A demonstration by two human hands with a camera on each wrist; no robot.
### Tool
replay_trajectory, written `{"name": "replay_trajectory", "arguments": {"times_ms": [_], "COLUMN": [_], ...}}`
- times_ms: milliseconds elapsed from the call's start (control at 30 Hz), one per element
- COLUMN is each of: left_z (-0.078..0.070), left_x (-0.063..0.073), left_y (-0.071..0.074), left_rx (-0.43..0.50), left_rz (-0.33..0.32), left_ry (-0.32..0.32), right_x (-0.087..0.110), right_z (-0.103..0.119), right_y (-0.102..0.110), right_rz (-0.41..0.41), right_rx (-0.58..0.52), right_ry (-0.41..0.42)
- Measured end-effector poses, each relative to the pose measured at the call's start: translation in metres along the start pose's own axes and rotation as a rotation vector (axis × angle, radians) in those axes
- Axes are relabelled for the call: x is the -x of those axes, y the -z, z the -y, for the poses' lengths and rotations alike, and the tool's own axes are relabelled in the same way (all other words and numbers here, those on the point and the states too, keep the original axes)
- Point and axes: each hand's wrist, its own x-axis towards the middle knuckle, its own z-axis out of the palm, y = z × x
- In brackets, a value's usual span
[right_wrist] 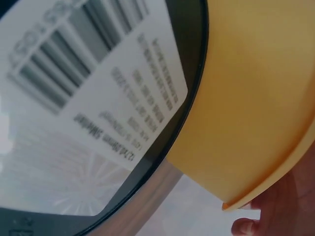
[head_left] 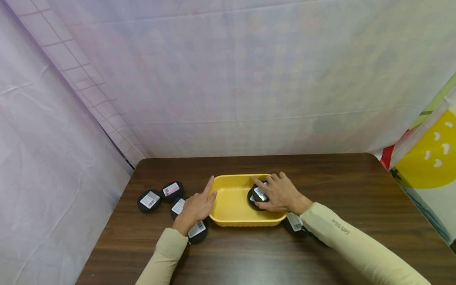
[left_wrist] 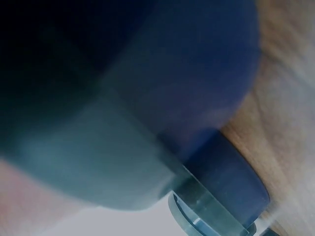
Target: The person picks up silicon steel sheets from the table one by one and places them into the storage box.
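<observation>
My right hand point(head_left: 281, 194) reaches over the right end of a yellow tray point(head_left: 228, 221). Between its thumb and fingers it grips a flat, round black case point(head_left: 261, 193) bearing a white barcode label point(right_wrist: 106, 93). A second black case point(head_left: 251, 203) lies beneath, partly covered by the held one, inside the tray. At the tray's left end is my left hand point(head_left: 197, 206); its index finger is extended along the rim and its thumb touches the rim. The right wrist view also shows the tray's yellow wall point(right_wrist: 246, 98) close to the held case.
Several similar black cases point(head_left: 149, 200) lie left of the tray on the brown wooden table point(head_left: 249, 253), some partly under my left hand and forearm. Another case point(head_left: 295, 223) sits at the tray's front right, beside my sleeve. A pale curtain point(head_left: 249, 79) hangs behind the table.
</observation>
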Motion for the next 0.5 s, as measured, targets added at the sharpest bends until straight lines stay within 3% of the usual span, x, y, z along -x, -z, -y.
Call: {"name": "replay_trajectory", "arguments": {"times_ms": [500], "left_z": [-0.001], "left_x": [0.0001], "left_y": [-0.0001], "left_rx": [0.017], "left_rz": [0.008], "left_ry": [0.013], "right_x": [0.0029], "right_z": [-0.0086], "right_y": [0.0032], "right_rz": [-0.095], "right_rx": [-0.019], "right_ry": [0.017]}}
